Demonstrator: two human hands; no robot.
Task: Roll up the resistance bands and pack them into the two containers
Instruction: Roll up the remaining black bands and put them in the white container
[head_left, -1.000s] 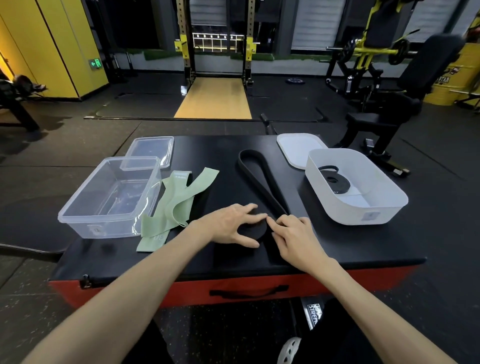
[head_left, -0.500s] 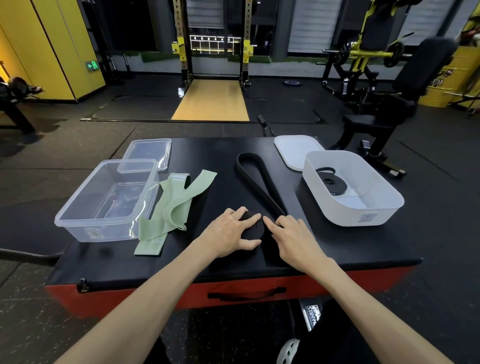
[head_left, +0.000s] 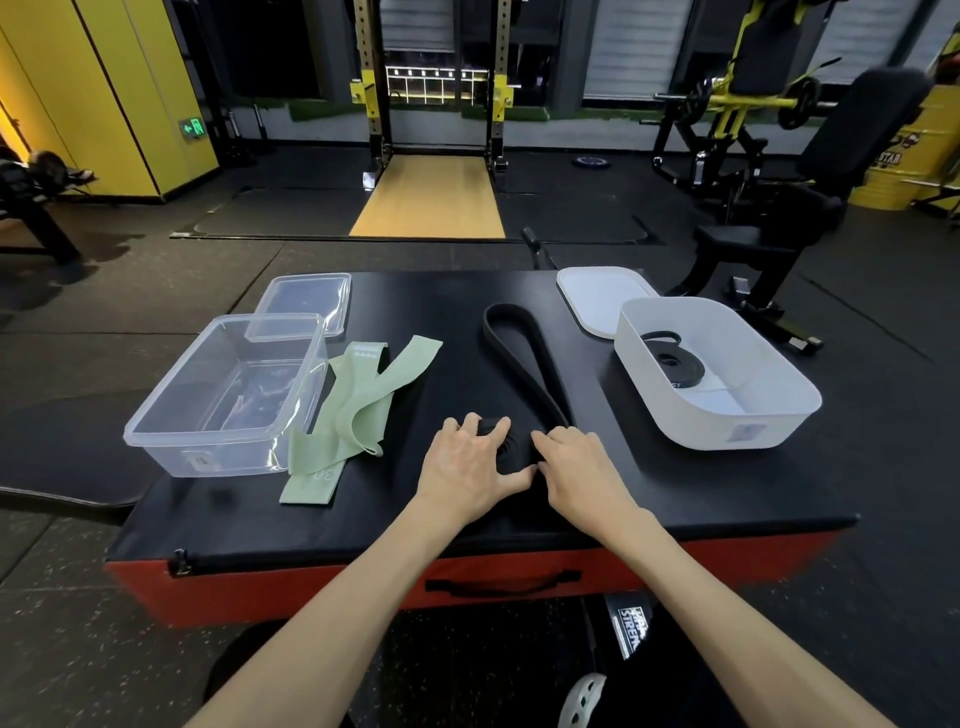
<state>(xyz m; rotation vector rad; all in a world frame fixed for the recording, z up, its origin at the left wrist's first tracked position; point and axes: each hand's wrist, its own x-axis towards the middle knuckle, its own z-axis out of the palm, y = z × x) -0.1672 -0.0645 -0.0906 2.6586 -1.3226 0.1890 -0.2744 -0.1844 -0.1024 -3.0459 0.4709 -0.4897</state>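
Note:
A long black resistance band lies on the black padded box, its near end wound into a flat coil. My left hand covers the coil from the left, fingers over its top. From the right, my right hand presses the band where it meets the coil. Light green bands lie loose and overlapping to the left. A clear plastic container stands at the left with nothing in it. The white container at the right holds one rolled black band.
A clear lid lies behind the clear container and a white lid behind the white one. The box has a red front with a black handle. Gym machines and a bench stand on the floor beyond.
The coil has grown slightly as both hands rolled it forward along the band; the straight stretch of band is a little shorter.

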